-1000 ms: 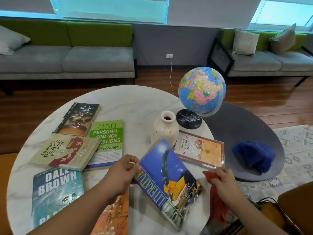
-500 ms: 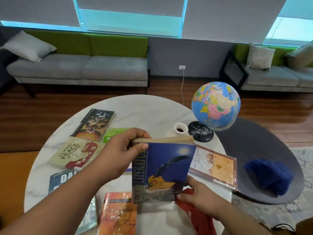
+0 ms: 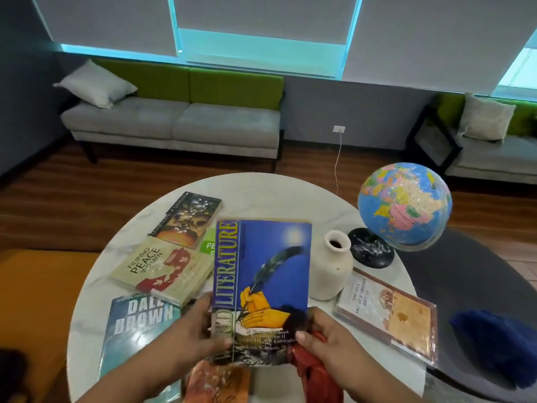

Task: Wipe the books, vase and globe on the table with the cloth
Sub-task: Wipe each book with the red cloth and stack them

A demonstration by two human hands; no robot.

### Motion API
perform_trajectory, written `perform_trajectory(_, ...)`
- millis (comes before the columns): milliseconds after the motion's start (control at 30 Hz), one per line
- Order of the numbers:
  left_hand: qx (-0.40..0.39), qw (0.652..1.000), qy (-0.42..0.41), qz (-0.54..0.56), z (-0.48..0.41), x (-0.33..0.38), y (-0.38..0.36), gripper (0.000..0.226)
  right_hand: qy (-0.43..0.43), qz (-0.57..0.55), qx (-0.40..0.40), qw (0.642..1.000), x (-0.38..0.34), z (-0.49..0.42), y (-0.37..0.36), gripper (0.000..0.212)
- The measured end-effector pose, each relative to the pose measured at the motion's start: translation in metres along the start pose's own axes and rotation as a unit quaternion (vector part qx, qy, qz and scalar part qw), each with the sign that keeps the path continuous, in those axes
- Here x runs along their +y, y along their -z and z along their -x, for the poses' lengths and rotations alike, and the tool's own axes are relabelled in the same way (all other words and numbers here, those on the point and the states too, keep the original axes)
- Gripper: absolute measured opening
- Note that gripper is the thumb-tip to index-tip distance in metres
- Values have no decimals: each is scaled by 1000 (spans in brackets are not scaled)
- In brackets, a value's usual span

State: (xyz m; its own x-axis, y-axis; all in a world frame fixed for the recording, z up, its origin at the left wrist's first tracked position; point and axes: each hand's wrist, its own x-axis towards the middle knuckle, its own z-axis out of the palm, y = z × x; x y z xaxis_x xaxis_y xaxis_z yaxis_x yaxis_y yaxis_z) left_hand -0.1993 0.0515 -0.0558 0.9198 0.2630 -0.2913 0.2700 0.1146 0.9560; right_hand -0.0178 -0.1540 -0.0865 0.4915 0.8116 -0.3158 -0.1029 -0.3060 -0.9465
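I hold a blue Literature book (image 3: 267, 274) upright above the white marble table (image 3: 276, 193), cover facing me. My left hand (image 3: 194, 335) grips its lower left edge at the spine. My right hand (image 3: 322, 338) pinches the lower right corner and also holds a red cloth (image 3: 313, 376) that hangs below it. A cream vase (image 3: 334, 266) stands right of the book, and the globe (image 3: 404, 205) on its black base (image 3: 370, 248) stands behind that. Several other books lie flat: a dark one (image 3: 189, 218), Filipino Peace Women (image 3: 162, 266), Dale Brown (image 3: 136, 324), an orange one (image 3: 218, 385) and a plastic-wrapped one (image 3: 389, 312).
A dark grey lower table (image 3: 465, 286) adjoins on the right with a blue cloth (image 3: 499, 344) on it. A grey and green sofa (image 3: 177, 120) lines the far wall, another sofa (image 3: 494, 152) sits at right. A white cable (image 3: 338, 158) runs from the wall socket.
The Literature book went from lying tilted on the table to being lifted and turned upright facing me. My left hand slid from its top edge to the lower spine. The view tilted up.
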Motion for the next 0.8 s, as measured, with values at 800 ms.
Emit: perform_trajectory(800, 201, 965, 40, 163, -110, 2, 16, 37, -114, 121, 198, 966, -37, -4, 54, 9)
